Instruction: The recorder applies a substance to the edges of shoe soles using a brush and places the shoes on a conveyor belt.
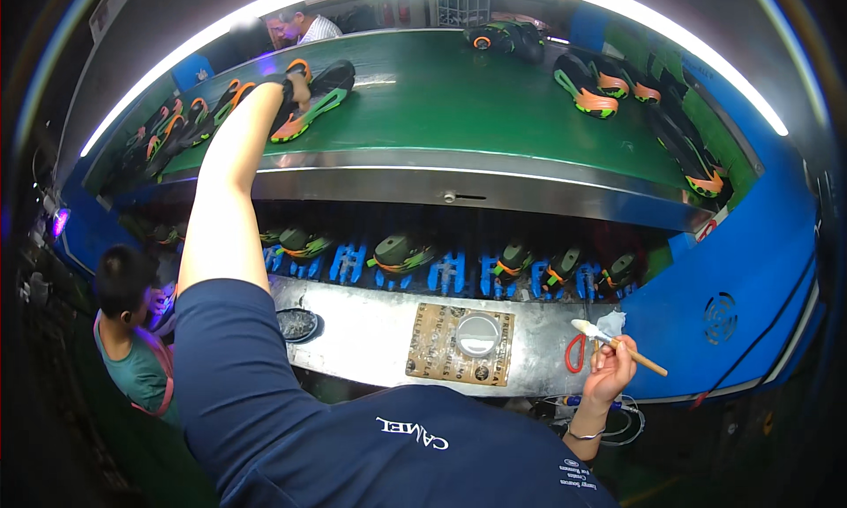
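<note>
My left arm stretches far forward over the green conveyor belt. At its end my left hand [300, 88] is small in view, fingers curled down on a black shoe sole [287, 111]; part of the grip is hidden. Just right of it lies another black sole with green and orange trim [322, 107]. My right hand [610, 372] is closed around the wooden handle of a brush [647, 359], its pale bristles pointing up and left. The brush is over the right end of the metal ledge, near red-handled scissors [575, 354].
A round lidded tin [477, 334] stands on printed cardboard [428, 345] on the metal ledge [353, 349]. A dark oval dish [298, 324] is at left. Several shoes sit on blue holders [447, 272] below the belt [441, 102]. One person [132, 332] is at left, another [318, 29] behind the belt.
</note>
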Motion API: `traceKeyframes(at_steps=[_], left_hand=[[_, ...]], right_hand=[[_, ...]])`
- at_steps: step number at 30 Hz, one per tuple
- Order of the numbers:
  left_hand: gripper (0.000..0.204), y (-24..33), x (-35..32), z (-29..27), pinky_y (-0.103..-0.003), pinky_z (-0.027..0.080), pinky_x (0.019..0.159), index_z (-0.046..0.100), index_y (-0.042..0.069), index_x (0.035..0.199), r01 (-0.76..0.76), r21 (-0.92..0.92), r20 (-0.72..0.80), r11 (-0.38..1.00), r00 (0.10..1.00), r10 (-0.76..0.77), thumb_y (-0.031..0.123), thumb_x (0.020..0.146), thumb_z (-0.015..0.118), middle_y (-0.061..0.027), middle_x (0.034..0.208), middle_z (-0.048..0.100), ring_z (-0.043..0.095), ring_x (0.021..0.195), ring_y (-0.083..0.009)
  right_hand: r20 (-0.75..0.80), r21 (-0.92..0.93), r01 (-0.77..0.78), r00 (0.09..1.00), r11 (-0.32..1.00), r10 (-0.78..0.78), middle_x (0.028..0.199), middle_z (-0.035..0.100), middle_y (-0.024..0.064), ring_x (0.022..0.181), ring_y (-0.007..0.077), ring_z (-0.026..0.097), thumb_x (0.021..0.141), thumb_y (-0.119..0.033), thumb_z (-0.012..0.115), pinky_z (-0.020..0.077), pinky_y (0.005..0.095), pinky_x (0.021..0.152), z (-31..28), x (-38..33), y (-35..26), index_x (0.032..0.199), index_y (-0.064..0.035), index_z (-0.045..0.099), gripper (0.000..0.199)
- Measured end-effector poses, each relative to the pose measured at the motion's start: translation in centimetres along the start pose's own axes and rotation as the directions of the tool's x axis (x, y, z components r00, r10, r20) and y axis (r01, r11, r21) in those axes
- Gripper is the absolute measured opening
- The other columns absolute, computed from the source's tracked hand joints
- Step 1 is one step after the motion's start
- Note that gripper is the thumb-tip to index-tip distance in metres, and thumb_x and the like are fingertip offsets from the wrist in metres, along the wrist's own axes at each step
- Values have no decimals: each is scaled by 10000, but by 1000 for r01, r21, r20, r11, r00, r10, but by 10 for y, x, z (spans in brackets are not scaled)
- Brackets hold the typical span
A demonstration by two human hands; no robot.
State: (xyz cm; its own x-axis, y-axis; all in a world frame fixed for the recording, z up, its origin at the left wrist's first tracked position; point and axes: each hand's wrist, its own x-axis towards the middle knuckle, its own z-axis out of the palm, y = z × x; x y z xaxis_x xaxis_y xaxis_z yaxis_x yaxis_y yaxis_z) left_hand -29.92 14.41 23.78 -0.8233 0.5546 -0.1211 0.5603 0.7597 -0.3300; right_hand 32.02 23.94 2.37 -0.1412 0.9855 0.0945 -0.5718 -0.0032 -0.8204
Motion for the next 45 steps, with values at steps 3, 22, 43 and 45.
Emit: traceKeyframes(at_steps=[3,22,43,45], left_hand=[[512,11,-7,-10,-368,441,763,566,-28,996,-33,66,71,997,997,28,271,590,655,-202,982,569,567,899,-270],[343,68,-144,-14,-281,472,697,544,-5,954,-275,-960,-225,44,859,461,214,709,642,-77,864,604,594,757,-144],[468,202,-268,68,-310,398,861,362,3,1143,-145,-574,-631,-806,706,322,257,805,562,-92,1081,477,490,973,-170],[466,215,-266,55,-326,408,852,365,7,1146,-59,-595,-589,-802,711,385,252,804,565,-87,1093,472,484,989,-166]], right_hand=[[31,36,-2,1000,999,0,626,451,43,414,69,358,826,-156,421,277,182,347,8,-8,8,870,-16,467,154],[62,56,-78,995,995,74,627,483,68,415,87,382,791,-94,464,296,189,360,25,-23,21,850,-16,495,102],[12,-42,-6,1000,999,7,630,469,51,440,77,371,804,-140,452,290,190,370,-8,-30,-15,856,-18,483,135],[-36,-50,-3,999,999,1,628,468,49,440,76,369,804,-142,452,289,189,370,-17,-34,-20,851,-22,481,133]])
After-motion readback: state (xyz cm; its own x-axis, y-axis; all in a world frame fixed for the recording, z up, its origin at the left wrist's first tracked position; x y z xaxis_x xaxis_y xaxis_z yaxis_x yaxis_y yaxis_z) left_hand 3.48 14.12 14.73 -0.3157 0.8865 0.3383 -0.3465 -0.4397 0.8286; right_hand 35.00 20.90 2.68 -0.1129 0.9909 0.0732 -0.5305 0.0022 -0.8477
